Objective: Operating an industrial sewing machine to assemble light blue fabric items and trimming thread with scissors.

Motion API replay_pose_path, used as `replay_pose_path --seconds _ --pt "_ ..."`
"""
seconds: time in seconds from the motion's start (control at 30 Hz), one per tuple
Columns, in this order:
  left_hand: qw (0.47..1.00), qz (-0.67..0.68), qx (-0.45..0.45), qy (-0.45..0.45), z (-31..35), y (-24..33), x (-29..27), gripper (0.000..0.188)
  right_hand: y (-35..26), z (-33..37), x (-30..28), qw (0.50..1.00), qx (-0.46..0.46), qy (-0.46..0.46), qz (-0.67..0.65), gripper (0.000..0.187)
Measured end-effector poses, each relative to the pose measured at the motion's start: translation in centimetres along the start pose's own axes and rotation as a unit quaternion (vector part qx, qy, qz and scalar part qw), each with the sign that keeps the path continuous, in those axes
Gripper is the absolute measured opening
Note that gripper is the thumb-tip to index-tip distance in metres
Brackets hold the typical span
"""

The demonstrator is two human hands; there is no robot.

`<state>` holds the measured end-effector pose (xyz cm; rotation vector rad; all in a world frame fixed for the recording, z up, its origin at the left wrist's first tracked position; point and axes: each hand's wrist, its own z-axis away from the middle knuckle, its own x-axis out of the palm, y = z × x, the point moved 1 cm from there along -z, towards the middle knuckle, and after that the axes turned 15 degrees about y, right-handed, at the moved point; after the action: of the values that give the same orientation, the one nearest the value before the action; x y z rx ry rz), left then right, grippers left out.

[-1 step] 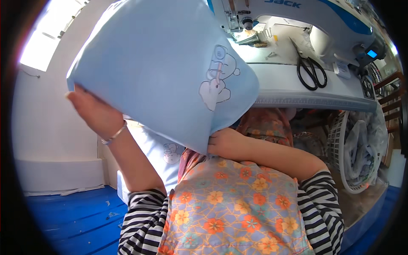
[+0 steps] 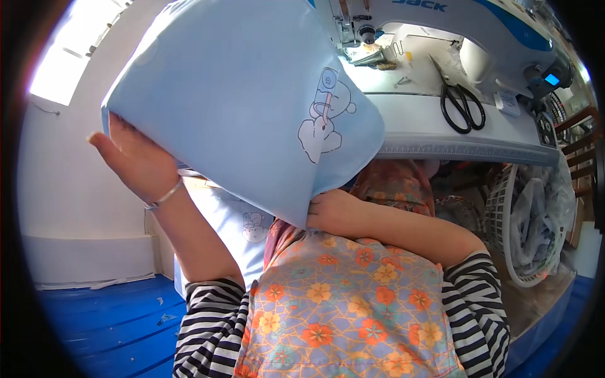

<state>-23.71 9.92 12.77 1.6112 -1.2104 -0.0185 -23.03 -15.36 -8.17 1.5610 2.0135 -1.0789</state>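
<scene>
A large light-blue cloth (image 2: pixel 220 107) with a printed cartoon bear is spread at a tilt in front of me, partly over the sewing table. My left hand (image 2: pixel 144 160) is at its left edge, thumb stretched away from the cloth and the other fingers reaching behind it, their tips hidden. At the lower corner, close to my apron, my right hand (image 2: pixel 331 211) has its fingers closed on the cloth's edge. Beneath it, another pale-blue printed cloth (image 2: pixel 242 217) shows beside my lap.
Beyond the cloth stands a white and blue sewing machine (image 2: pixel 441 25). Black-handled scissors (image 2: pixel 462 107) lie on its white table (image 2: pixel 422 120), near small metal parts. Right of my lap, a white plastic basket (image 2: pixel 501 220) holds clear bags. A white wall (image 2: pixel 82 183) rises at left.
My left hand has turned slightly and shifted a little, its thumb now farther from the cloth's edge. The cloth's left corner has moved slightly right. My right hand stays in place.
</scene>
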Motion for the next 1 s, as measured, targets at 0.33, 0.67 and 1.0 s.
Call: replay_pose_path --seconds 0.33,0.67,1.0 --pt "0.971 -0.146 -0.157 0.108 0.4 -2.4 -22.3 0.047 -0.4 2.8 -2.6 0.997 0.045 0.046 -0.041 0.023" --pt "0.746 -0.656 0.112 -0.009 8.3 -10.2 -38.7 0.048 -0.7 4.6 -5.2 0.94 0.264 0.209 -0.058 0.027" --pt "0.813 -0.582 0.01 0.03 5.8 -12.6 -35.6 0.044 0.9 2.9 -8.4 0.968 0.168 0.181 0.038 0.02"
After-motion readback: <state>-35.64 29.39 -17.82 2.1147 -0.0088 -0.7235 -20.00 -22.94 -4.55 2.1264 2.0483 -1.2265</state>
